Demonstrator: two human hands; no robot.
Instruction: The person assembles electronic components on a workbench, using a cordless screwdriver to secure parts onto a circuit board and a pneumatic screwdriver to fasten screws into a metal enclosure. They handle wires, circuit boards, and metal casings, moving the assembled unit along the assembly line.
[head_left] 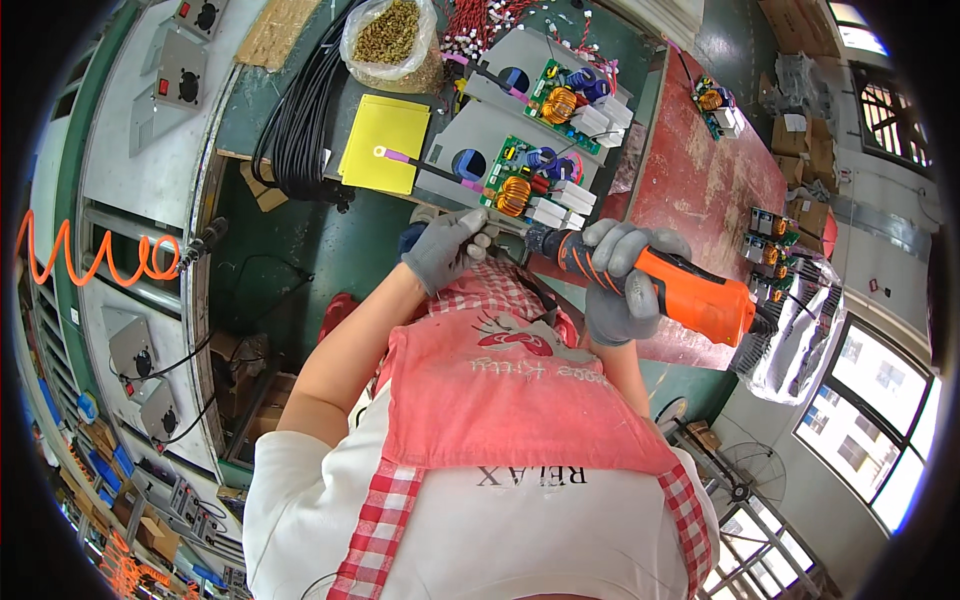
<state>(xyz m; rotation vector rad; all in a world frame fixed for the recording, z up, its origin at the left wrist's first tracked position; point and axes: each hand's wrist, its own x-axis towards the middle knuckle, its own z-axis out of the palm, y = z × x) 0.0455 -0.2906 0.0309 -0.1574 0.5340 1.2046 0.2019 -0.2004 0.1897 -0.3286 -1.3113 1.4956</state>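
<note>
My right hand (625, 275), in a grey glove, is wrapped around an orange and black electric screwdriver (695, 295). The tool lies nearly level, its bit pointing left toward my other hand. My left hand (445, 250), gloved too, is closed in a pinch at the bit's tip; whatever is between its fingers is too small to tell. Just beyond both hands, a green circuit board (515, 190) with a copper coil and white blocks sits on a grey metal plate (445, 150). Behind it is a similar circuit board (575, 105) on another plate. Purple-sleeved cable lugs extend from both.
Yellow sheets (385, 145), a bag of small brass-coloured parts (392, 45) and a black cable bundle (295, 130) lie on the bench's left side. Red wires (480, 20) are heaped behind. More boards (770, 250) stand on the red table (690, 190). An orange coiled hose (95, 260) hangs left.
</note>
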